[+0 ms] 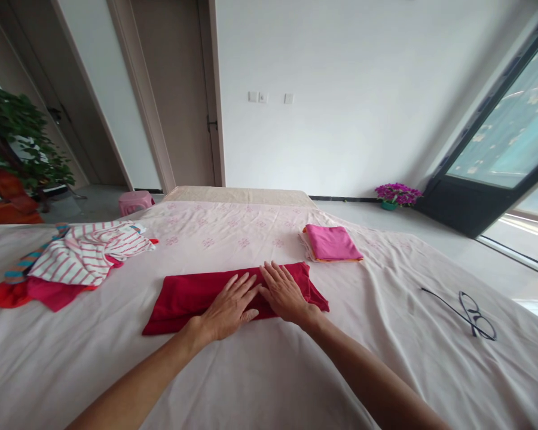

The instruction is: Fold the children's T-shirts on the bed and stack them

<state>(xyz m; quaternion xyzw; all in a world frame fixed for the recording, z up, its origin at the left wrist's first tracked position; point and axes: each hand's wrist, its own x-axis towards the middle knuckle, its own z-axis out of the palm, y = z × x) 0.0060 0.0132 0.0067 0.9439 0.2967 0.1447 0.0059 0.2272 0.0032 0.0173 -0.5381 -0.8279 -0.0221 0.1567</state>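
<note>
A dark red garment (pixel 179 298), folded into a long strip, lies across the cloth in front of me. My left hand (pixel 231 304) rests flat on its middle with the fingers stretched out. Just right of it, my right hand (pixel 284 292) also lies flat on the garment, fingers extended and slightly spread. The two hands nearly meet at the fingertips and thumb. Exactly what kind of garment it is, I cannot tell. Beyond my right hand sits a stack of folded clothes (pixel 334 242) with a pink piece on top.
A loose pile of clothes (pixel 80 254), striped and red, lies at left. Eyeglasses (pixel 475 319) rest at right on the pale bedsheet (pixel 385 358). Past the far edge stand a pink stool (pixel 134 202) and purple flowers (pixel 397 194) in a green pot.
</note>
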